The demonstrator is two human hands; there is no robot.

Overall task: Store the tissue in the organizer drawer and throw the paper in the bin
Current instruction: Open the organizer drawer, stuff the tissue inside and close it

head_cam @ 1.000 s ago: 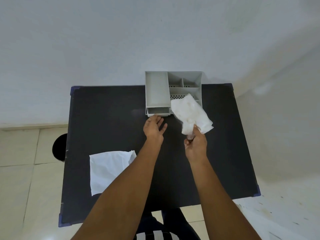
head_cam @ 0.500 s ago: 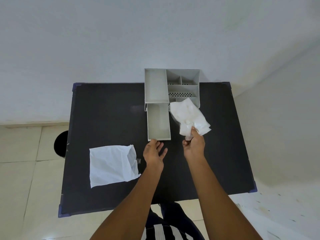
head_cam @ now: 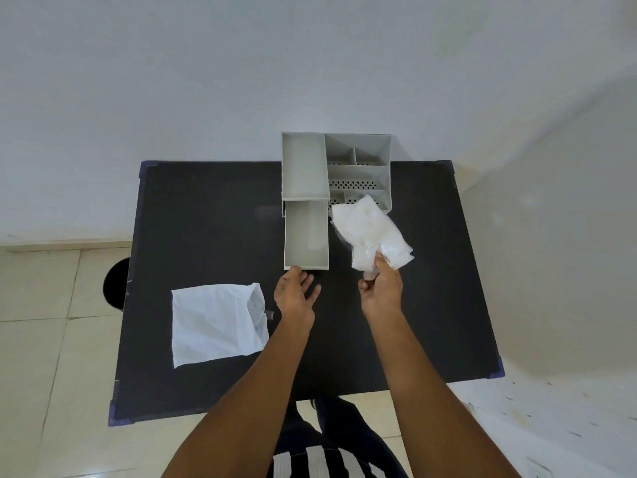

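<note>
A grey organizer stands at the back edge of the black table. Its drawer is pulled out toward me and looks empty. My left hand rests just in front of the drawer's front edge, fingers spread, holding nothing. My right hand grips a crumpled white tissue pack by its lower end, held up to the right of the drawer. A white sheet of paper lies flat on the table to the left of my left hand.
A dark round bin stands on the tiled floor off the table's left edge, partly hidden by the table. A white wall runs behind the table and along the right side.
My left hand pulled the drawer fully out toward me and its fingers have come off the front edge. The right hand has kept hold of the tissue pack and drew back slightly.
</note>
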